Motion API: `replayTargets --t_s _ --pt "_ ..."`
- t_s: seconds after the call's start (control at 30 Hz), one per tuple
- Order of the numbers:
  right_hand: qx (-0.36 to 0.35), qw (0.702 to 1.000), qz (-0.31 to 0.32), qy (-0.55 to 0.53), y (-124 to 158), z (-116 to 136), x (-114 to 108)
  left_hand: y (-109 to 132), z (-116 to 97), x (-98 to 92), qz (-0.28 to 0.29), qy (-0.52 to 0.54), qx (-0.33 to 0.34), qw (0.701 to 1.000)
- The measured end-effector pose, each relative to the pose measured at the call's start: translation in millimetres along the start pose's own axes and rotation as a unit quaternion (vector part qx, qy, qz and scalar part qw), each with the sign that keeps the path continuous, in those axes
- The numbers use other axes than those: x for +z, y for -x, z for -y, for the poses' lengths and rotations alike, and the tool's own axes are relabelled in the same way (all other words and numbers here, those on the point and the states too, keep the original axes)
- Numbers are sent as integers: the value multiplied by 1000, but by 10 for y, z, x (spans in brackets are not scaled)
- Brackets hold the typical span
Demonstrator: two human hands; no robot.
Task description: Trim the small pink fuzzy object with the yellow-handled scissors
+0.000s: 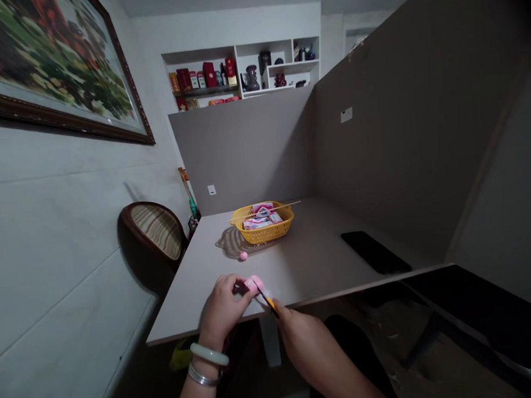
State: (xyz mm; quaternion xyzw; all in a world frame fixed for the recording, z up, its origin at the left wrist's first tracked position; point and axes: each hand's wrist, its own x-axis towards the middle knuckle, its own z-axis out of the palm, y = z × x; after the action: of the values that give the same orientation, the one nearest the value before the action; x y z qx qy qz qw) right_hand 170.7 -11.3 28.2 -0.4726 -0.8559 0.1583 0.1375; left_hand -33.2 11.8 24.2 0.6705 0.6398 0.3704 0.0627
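Head view, as I watch from my remote station: the left hand (pixel 223 311) has its fingers (pixel 228 284) curled around a pink lump (pixel 254 285), perhaps soft clay, though the view is too poor to be sure, above the near edge of the worktop (pixel 319 243). Farther off, a pink ball (pixel 243 256) sits on a woven mat (pixel 232 242), beside a yellow basket (pixel 262 228) of pink boxes (pixel 256 223). The right hand (pixel 299 340) pinches a yellow-handled knife (pixel 269 302) narrowly, its dark blade against the lump. A black phone (pixel 375 252) lies farther right.
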Motion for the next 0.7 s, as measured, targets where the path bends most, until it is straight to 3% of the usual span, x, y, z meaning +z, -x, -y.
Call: replayTargets --t_s 0.1,0.3,0.53,0.7 --pt "-4 1000 -7 4 67 -21 -11 4 -15 -2 1 2 3 1000" --pt "-7 999 -21 37 -117 63 -49 -4 -33 -7 -10 9 6 1000" --pt "-15 999 -25 22 92 -52 39 14 -55 -17 -2 9 6 1000" --pt "-5 999 -22 25 -64 36 -16 -4 -38 -23 2 19 8 1000"
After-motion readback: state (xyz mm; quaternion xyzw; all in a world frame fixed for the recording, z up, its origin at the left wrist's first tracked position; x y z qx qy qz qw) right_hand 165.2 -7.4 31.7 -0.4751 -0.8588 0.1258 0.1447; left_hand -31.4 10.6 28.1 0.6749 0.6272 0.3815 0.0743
